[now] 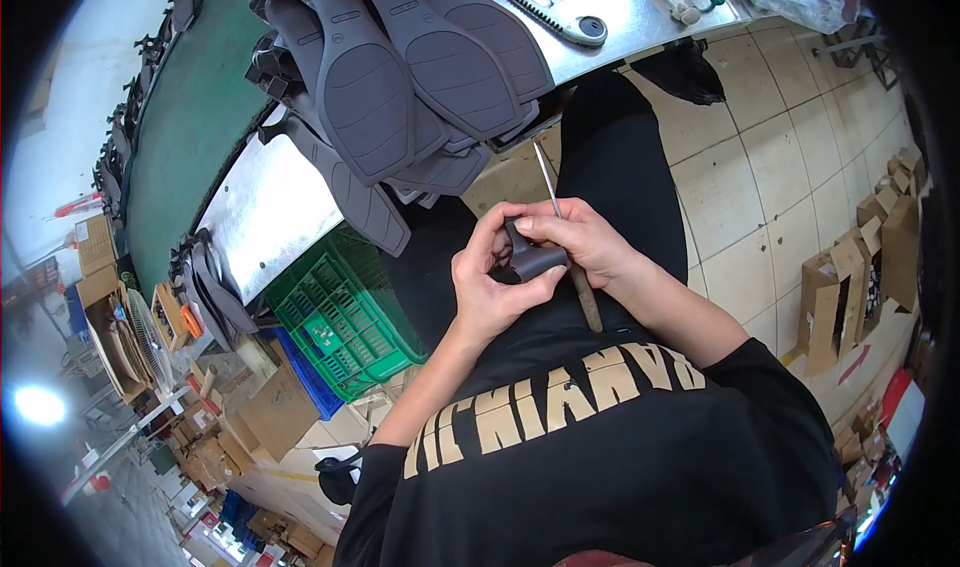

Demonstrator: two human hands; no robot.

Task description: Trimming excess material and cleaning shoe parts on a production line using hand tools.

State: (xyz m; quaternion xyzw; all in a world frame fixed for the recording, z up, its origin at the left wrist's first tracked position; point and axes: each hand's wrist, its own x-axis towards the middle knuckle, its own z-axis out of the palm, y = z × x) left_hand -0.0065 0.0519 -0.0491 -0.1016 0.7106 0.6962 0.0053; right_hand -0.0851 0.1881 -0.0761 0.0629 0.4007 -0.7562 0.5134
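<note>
The part (540, 260) is at the centre of the frame. Expected handling: light, rubbery, flexible, not fragile; take hold by the edges. Left hand (480, 279): thumb and fingers curled around the part, clamping it. Right hand (598, 247): closed on the knife (587, 304), thumb at the part's upper end.

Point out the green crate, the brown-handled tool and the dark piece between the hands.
Green crate (322, 333), head view: slatted side.
Brown-handled tool (588, 304), head view: handle.
Dark piece (537, 261), head view: curved surface.
</note>
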